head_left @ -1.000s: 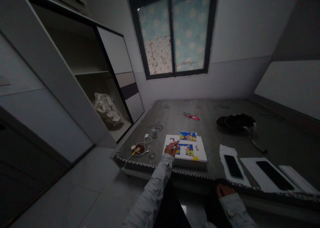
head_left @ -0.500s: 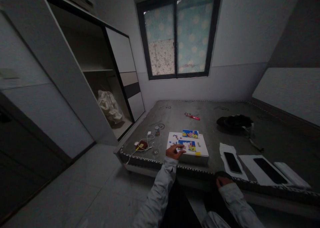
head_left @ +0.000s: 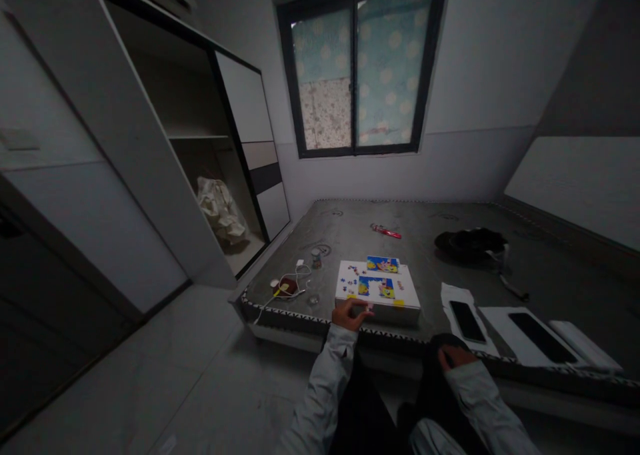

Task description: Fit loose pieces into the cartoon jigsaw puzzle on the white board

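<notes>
Just in front of the white box (head_left: pixel 376 303), my left hand (head_left: pixel 349 315) pinches a small pinkish jigsaw piece (head_left: pixel 370 308) between thumb and fingertips. On the box top lies a partly assembled jigsaw puzzle (head_left: pixel 385 288) in blue, yellow and pink, with a gap in its upper middle. Several loose jigsaw pieces (head_left: pixel 349 283) are scattered to its left. Behind the puzzle is a colourful picture card (head_left: pixel 383 264). My right hand (head_left: pixel 457 357) rests on my right knee, thumb apart from the loosely bent fingers, and nothing shows in it.
Left of the box are a white cable (head_left: pixel 296 283), a brown object (head_left: pixel 285 288) and a small jar (head_left: pixel 316 258). A red-handled item (head_left: pixel 387 232) lies farther back. To the right sit a black bag (head_left: pixel 470 244) and two dark phone-like slabs, one nearer (head_left: pixel 467 321).
My left hand has drawn back from the puzzle toward the box's front edge, and a small piece now shows in its pinch. My right hand stays on the knee.
</notes>
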### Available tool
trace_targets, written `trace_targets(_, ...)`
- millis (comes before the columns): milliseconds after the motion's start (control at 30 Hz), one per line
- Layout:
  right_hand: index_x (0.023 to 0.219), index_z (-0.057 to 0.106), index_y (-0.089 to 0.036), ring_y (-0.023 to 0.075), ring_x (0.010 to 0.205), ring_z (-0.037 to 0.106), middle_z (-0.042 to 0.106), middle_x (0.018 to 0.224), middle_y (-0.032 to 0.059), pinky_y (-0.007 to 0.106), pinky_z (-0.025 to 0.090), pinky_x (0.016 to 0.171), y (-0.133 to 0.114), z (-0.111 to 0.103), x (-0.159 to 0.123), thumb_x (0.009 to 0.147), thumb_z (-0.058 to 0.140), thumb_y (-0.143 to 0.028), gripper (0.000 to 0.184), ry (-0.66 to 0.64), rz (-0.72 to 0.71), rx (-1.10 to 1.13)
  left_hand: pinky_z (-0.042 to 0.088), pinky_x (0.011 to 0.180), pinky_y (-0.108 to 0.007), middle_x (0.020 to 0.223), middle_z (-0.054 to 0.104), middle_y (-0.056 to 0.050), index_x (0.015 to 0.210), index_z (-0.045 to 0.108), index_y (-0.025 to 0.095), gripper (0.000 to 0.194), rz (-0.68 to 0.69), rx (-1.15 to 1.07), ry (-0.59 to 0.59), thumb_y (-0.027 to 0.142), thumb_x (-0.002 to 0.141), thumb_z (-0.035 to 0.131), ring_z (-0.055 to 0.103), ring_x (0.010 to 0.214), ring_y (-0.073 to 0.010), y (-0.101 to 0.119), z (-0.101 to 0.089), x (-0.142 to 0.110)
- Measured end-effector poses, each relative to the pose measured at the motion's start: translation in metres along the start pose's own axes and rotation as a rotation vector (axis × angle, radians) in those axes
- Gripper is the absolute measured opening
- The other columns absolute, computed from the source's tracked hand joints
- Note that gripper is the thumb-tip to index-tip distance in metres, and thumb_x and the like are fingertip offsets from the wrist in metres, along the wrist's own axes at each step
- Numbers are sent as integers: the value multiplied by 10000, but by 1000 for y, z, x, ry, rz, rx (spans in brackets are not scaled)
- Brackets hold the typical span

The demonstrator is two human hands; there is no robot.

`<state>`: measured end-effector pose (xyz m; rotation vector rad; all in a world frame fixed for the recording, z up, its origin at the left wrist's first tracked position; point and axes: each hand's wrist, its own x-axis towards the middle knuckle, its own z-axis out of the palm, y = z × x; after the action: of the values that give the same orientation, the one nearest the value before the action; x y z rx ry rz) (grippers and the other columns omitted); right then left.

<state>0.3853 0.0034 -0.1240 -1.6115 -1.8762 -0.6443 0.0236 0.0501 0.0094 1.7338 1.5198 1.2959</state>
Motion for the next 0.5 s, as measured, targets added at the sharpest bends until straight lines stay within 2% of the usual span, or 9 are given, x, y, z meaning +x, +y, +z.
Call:
trace_targets(167, 923, 883, -180, 253, 819, 807, 893, 929, 122, 358, 534, 813, -3, -7, 0, 1074, 515, -220, 399, -81, -2, 5, 605, 726, -236, 1047, 923, -2, 1134, 932, 293, 206, -69, 27, -18, 397, 968, 870, 731, 706, -129, -12, 6, -21)
trace_targets(300, 896, 869, -213, 253, 842, 822, 891, 922, 103, 371, 564, 835, -24, -3, 5, 1082, 522, -268, 398, -122, 12, 232, 648, 784, -259, 1123, 926, -31, 1200, 923, 285, 226, -81, -7, -40, 319, 1014, 800, 808, 806, -164, -22, 13, -37)
trace_targets(400, 876, 867, -257, 260, 837, 842, 893, 917, 84, 383, 632, 811, -54, 4, 18, 1101, 519, -483, 472, -165, 83, 551, 679, 936, -302, 1134, 926, -40, 1138, 932, 299, 194, -19, -108, -63, 285, 1023, 777, 858, 999, -207, -31, 22, -45)
trace_targets(467, 912, 877, -272, 273, 859, 857, 895, 925, 90, 391, 676, 814, -76, 8, 32, 1058, 560, -704, 555, -248, 160, 775, 684, 985, -328, 1088, 925, -49, 1063, 939, 297, 187, 52, -166, -71, 287, 1037, 755, 866, 1038, -223, -37, 30, -48)
trace_targets(500, 907, 875, -273, 281, 834, 855, 890, 907, 101, 397, 688, 788, -87, 10, 39, 1008, 571, -814, 629, -250, 243, 852, 687, 987, -336, 1067, 924, -57, 1048, 942, 289, 200, 85, -185, -68, 289, 1044, 742, 869, 1033, -228, -39, 35, -49)
